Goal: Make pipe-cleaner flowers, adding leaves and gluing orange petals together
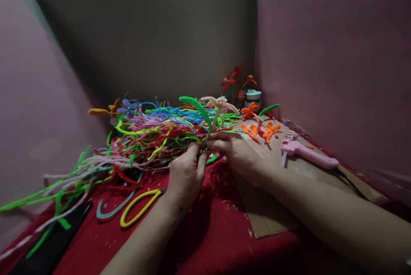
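My left hand [186, 174] and my right hand [236, 150] meet over the red cloth, both pinched on the stem of a pipe-cleaner flower. The flower has a pale peach bloom [220, 103] and a curved green leaf [196, 107] rising from the pinch point. A big heap of loose pipe cleaners [150, 131] in many colours lies just behind and left of my hands. The fingertips are pressed together around the stem, so its lower end is hidden.
A pink glue gun [308, 154] lies on a cardboard sheet [269, 210] at right, beside orange petal pieces [261, 130]. Yellow-handled scissors [138, 208] lie front left, next to a black strip [53, 245]. Finished flowers [236, 80] and a small jar [253, 95] stand at the back.
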The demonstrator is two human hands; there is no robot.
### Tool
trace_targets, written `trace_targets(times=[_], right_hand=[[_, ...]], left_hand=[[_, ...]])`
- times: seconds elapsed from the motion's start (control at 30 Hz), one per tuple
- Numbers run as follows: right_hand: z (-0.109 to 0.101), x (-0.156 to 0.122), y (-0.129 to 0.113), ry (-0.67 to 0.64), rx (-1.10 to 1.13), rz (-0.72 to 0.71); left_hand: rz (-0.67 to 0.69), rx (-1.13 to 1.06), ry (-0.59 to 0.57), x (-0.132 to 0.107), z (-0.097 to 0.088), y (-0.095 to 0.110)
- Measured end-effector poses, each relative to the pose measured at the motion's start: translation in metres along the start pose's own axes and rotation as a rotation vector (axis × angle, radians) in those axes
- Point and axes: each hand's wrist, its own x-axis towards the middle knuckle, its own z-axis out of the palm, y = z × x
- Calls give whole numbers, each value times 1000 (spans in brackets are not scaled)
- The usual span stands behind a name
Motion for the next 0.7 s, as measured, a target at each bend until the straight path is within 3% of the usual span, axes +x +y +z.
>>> trace_targets(times=[0.1, 0.2, 0.37, 0.53, 0.7], right_hand=[[2, 2, 4, -37, 9, -15], [2, 3, 8, -113, 29, -63], [-3, 4, 13, -115, -2, -136], [-3, 2, -1, -84, -176, -86], [-3, 3, -2, -110, -165, -92]], left_hand=[[47, 133, 22, -1, 0, -1], [47, 102, 17, -2, 0, -2], [-89, -254, -5, -2, -5, 2], [-273, -597, -62, 2, -11, 12], [-406, -832, -156, 5, -14, 16]])
